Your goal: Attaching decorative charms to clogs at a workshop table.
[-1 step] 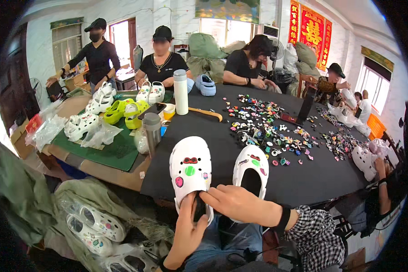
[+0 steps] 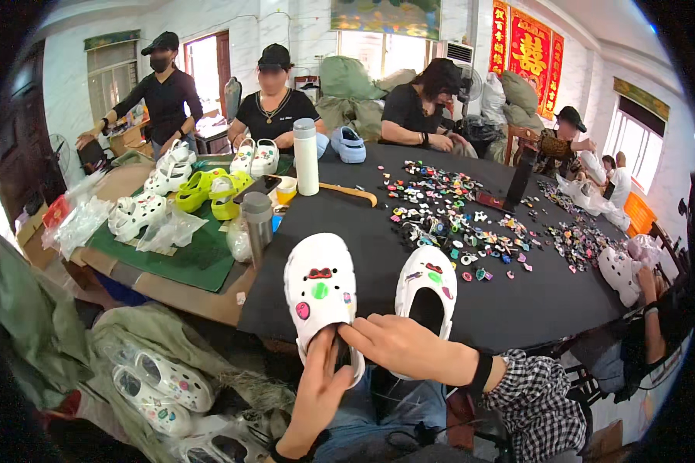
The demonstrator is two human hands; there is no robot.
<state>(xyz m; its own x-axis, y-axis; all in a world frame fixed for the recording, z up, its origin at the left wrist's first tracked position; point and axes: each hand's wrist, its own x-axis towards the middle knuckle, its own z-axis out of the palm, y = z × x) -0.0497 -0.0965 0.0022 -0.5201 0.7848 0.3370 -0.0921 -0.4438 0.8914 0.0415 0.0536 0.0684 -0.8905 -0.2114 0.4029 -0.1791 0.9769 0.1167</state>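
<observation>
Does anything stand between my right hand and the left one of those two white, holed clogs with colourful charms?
Nothing visible does: your right hand touches the left white clog at its opening's rim. Your left hand has fingers inside that opening, and the right white clog lies off to the side, not between.

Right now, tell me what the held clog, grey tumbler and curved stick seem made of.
Clog: probably moulded foam or rubber, matte white; smooth, rounded walls with clean round holes suggest it. Tumbler: likely stainless steel; its grey body has a metallic sheen. Stick: perhaps smooth wood, going by its yellow-brown colour; plastic is possible.
</observation>
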